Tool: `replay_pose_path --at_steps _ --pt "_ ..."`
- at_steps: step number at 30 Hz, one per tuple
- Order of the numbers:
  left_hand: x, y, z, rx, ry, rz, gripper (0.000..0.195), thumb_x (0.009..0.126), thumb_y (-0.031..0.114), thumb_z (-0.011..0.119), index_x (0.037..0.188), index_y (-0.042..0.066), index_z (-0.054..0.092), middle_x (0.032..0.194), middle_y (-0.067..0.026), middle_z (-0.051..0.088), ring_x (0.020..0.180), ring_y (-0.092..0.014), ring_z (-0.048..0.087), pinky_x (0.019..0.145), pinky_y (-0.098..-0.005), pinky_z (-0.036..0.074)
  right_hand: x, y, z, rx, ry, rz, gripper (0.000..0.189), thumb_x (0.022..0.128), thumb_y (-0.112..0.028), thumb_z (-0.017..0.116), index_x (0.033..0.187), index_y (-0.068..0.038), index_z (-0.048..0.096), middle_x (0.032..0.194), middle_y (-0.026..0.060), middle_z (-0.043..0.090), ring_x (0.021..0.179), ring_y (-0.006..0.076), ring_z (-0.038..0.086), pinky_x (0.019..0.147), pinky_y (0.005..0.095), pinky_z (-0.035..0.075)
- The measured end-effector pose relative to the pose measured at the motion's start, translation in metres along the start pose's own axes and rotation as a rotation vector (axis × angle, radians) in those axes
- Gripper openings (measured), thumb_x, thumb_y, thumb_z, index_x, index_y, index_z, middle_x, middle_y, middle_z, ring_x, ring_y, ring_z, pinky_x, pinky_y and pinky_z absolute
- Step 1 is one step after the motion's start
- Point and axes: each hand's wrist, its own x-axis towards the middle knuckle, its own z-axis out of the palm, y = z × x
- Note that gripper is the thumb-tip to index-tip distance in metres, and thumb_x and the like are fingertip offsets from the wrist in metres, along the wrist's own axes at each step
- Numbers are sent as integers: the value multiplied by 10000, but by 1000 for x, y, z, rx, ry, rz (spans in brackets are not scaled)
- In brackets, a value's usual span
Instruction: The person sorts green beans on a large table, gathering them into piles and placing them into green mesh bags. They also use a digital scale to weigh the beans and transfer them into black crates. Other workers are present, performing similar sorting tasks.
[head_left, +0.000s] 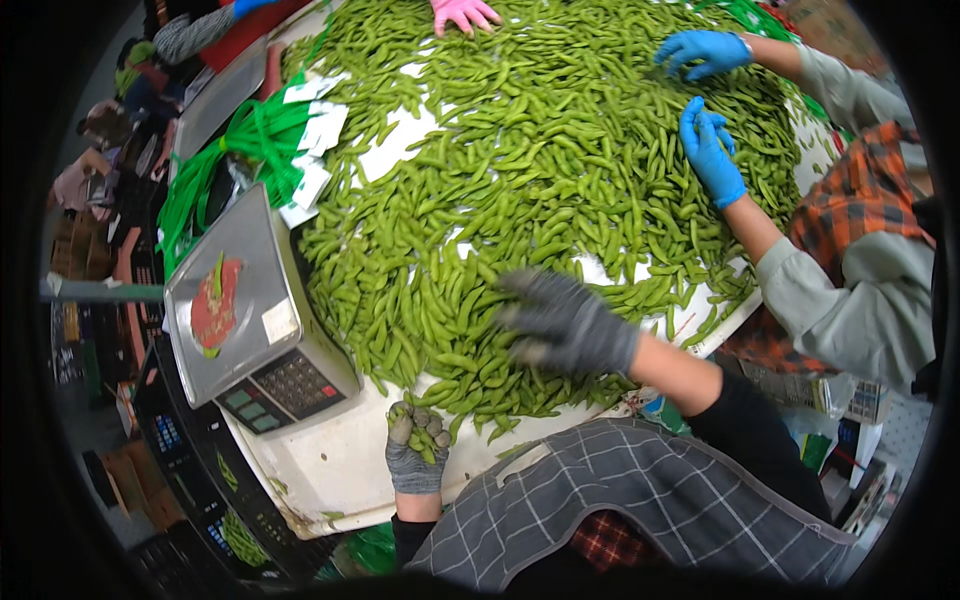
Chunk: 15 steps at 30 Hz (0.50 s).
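Note:
A broad heap of green edamame pods (480, 217) covers most of the white table (322, 469). My left hand (417, 446), in a grey knit glove, is curled around a few pods (424, 442) at the table's near edge. Above the near part of the heap, my right hand (574, 322) in a dark grey glove is blurred. Its fingers are spread and point left over the pods; whether it touches them I cannot tell, and no pod shows in its grip.
A digital scale (281, 375) stands left, one pod on its metal pan (247, 285). Behind it lie green mesh bags (259, 142) with white tags (322, 127). A co-worker's blue-gloved hands (712, 157) are at right, a pink-gloved hand (461, 13) at the far side. Black crates (217, 465) stand lower left.

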Motion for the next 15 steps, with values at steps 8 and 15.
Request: replay_pose_path --at_steps 8,15 --pt "-1 -1 -5 -8 -19 -13 163 822 150 556 984 140 547 819 -30 559 718 -179 540 588 -304 475 -27 105 -56 -805 269 512 499 768 -415 539 1144 -88 527 1224 154 468 1152 338 398 979 445 279" --pt "-7 2 -8 32 42 10 162 810 161 589 957 165 522 813 -42 539 715 -185 532 574 -314 465 8 65 1 -301 9 483 548 843 -484 389 1248 -118 442 1300 140 406 1232 314 328 1024 451 199"
